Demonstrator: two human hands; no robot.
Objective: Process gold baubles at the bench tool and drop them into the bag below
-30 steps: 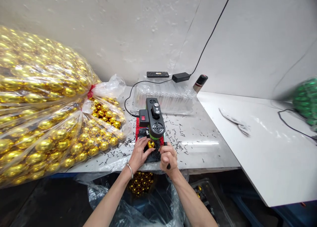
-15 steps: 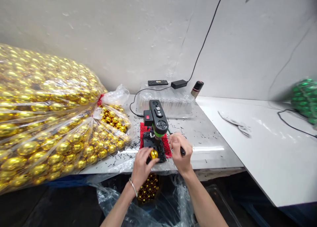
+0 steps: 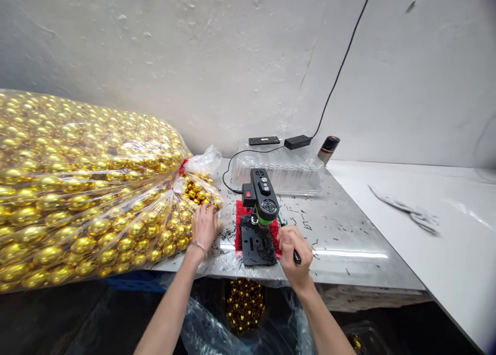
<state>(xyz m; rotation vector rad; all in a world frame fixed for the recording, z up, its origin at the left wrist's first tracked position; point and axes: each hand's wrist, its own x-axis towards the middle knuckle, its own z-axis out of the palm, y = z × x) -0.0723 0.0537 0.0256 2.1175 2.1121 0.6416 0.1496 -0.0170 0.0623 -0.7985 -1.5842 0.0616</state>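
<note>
My left hand [image 3: 205, 227] reaches to the torn opening of a big clear bag [image 3: 132, 189] full of shiny gold balls. Its fingertips are down among the gold balls [image 3: 196, 192], so their grip is hidden. My right hand [image 3: 296, 254] is closed around the black handle of a lever [image 3: 297, 258] on a small bench press [image 3: 265, 192]. The press has a black top with round vents, a red switch and a green ring. Beneath its head, the black slotted base plate [image 3: 258, 247] holds no ball and lies on a red mat [image 3: 239, 215].
Behind the press lies a clear plastic tray [image 3: 279, 176] with a power adapter [image 3: 297, 141] and flat black box on it. A spray can [image 3: 328, 149] stands behind right. Black shreds litter the metal table. A glove [image 3: 405, 207] lies right; more gold balls [image 3: 245, 303] sit below the edge.
My left hand has left the press base, where it held a gold ball, and moved left to the bag opening. My right hand stays on the lever. The view has shifted left.
</note>
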